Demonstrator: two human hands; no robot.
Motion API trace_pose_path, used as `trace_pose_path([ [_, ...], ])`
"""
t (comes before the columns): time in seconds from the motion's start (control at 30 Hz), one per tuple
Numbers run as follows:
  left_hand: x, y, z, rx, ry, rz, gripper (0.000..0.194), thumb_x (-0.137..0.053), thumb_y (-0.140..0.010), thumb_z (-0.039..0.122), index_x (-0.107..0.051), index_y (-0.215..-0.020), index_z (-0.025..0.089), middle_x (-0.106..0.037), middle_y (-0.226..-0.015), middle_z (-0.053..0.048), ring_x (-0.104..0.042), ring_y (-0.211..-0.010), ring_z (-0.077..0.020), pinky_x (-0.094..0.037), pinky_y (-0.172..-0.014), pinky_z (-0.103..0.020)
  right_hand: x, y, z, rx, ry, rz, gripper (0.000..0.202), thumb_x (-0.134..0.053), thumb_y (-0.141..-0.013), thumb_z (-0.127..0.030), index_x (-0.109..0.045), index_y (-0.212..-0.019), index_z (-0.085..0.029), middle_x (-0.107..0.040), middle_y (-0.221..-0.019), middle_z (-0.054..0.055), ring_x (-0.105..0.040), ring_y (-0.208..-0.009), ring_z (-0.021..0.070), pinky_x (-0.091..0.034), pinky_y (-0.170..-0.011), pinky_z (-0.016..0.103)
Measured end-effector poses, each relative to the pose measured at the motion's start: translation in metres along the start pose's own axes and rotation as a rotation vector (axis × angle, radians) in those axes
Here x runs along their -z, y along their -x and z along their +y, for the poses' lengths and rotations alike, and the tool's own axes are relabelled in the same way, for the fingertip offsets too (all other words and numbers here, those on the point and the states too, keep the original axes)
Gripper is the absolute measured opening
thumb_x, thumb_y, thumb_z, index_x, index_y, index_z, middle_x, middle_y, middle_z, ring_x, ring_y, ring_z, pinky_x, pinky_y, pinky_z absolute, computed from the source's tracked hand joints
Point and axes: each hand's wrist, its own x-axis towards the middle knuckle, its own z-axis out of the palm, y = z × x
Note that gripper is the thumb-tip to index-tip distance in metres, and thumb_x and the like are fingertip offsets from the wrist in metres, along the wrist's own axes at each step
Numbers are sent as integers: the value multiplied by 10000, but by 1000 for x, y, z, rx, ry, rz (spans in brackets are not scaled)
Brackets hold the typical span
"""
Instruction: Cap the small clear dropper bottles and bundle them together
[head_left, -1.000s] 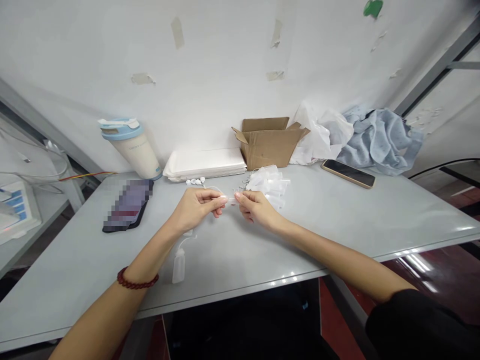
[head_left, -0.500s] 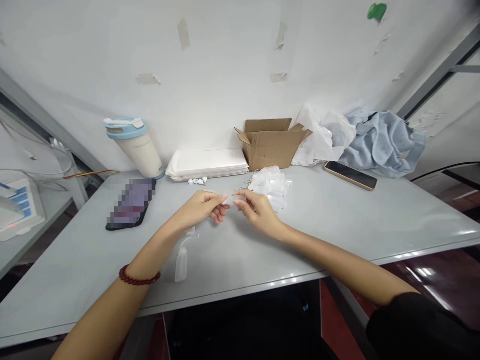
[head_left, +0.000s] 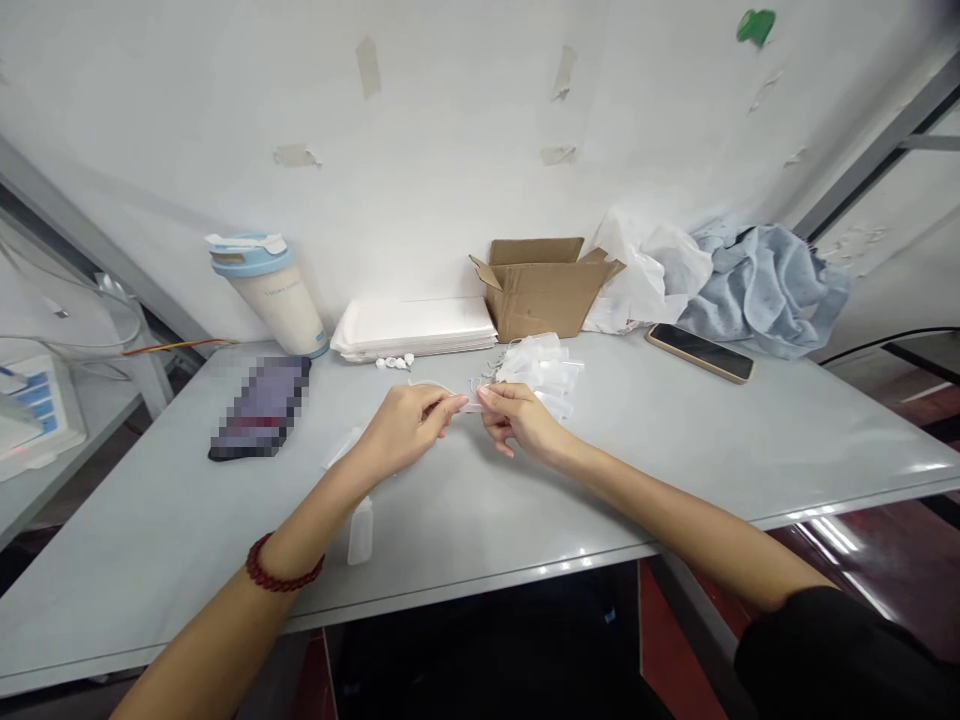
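Observation:
Between my two hands, over the middle of the table, is a small translucent white piece [head_left: 471, 407]. The fingers of my left hand [head_left: 411, 425] pinch its left end, and those of my right hand [head_left: 521, 418] pinch its right end. A thin pale tube arches just above my left hand. Beyond my right hand lies a pile of clear plastic bottles [head_left: 547, 365] with thin hooked tips. One small translucent bottle [head_left: 361, 532] lies below my left wrist, and another pale piece is partly hidden by that wrist. Several small white caps [head_left: 395, 362] sit behind my left hand.
Along the wall stand a tumbler [head_left: 274, 300], a stack of white sheets or trays [head_left: 420, 328], an open cardboard box [head_left: 544, 300], a white plastic bag [head_left: 637, 270] and a blue cloth [head_left: 772, 290]. Two phones [head_left: 262, 405] [head_left: 701, 352] lie on the grey table [head_left: 465, 540].
My hands have come together on the small piece and shifted slightly right. A thin tube now shows above my left hand, and a pale piece shows beside my left wrist.

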Motion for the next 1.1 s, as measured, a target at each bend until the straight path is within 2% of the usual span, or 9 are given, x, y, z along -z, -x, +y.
trace_pose_path([
  [0.13,-1,1,-2,-133,-104,32,341,-460,-914,300,-552,-601,199,-579,-585,-9,-503,-539,-146,-375,-610,-278,3,0,-3,-162,-102,-52,361,-646,-797,-472,-459,-669,-192,-190,-494,-115,-138,-400,44,-225,-285,174],
  [0.33,1,2,-5,-214,-150,40,292,-458,-922,306,-572,-679,191,-599,-653,-30,-511,-583,-155,-378,-611,-279,6,1,-6,-293,-180,-103,286,-598,-858,-413,-547,-757,-149,-172,-502,-122,-82,-415,44,-170,-279,156],
  [0.43,5,1,-4,-193,-117,-1,304,-448,-927,313,-575,-682,185,-606,-658,-26,-525,-597,-149,-385,-616,-270,5,2,-8,-299,-182,-111,282,-602,-860,-403,-554,-762,-144,-179,-511,-120,-104,-412,41,-186,-280,149],
  [0.6,10,-4,-8,-92,-54,-54,282,-482,-907,361,-642,-765,177,-685,-782,-39,-597,-710,-164,-430,-651,-263,0,2,-9,-196,-61,-49,331,-634,-828,-455,-574,-784,-132,-272,-519,-107,-235,-390,39,-308,-305,174],
  [0.7,14,-9,-22,33,-82,-50,280,-526,-875,415,-668,-906,175,-716,-950,-66,-640,-839,-201,-477,-695,-281,-1,0,-7,-105,149,15,344,-588,-849,-463,-542,-713,-150,-412,-531,-60,-376,-381,62,-364,-331,212],
  [0.8,21,-12,-48,129,-237,65,271,-484,-879,327,-657,-1009,164,-701,-1028,-96,-644,-904,-234,-507,-800,-351,4,-3,-2,66,452,84,321,-516,-895,-420,-558,-719,-155,-550,-616,-1,-487,-421,92,-413,-409,245],
  [0.9,31,-12,-78,179,-440,195,290,-476,-870,249,-634,-1084,133,-651,-1105,-157,-600,-1060,-306,-470,-937,-449,11,-7,3,347,825,204,238,-491,-916,-320,-647,-942,-142,-617,-691,29,-558,-553,131,-462,-567,276],
  [0.97,37,-11,-95,192,-517,226,344,-480,-865,227,-597,-1173,127,-595,-1191,-188,-535,-1176,-354,-443,-978,-489,17,-10,6,507,1064,278,266,-495,-915,-271,-646,-1082,-128,-656,-802,76,-593,-688,173,-468,-645,300],
  [1.1,41,-10,-113,179,-511,221,376,-464,-847,189,-588,-1195,116,-599,-1206,-183,-531,-1195,-348,-425,-1015,-485,26,-15,9,572,1416,366,302,-457,-945,-250,-631,-1169,-145,-668,-954,125,-594,-837,219,-438,-639,297],
])
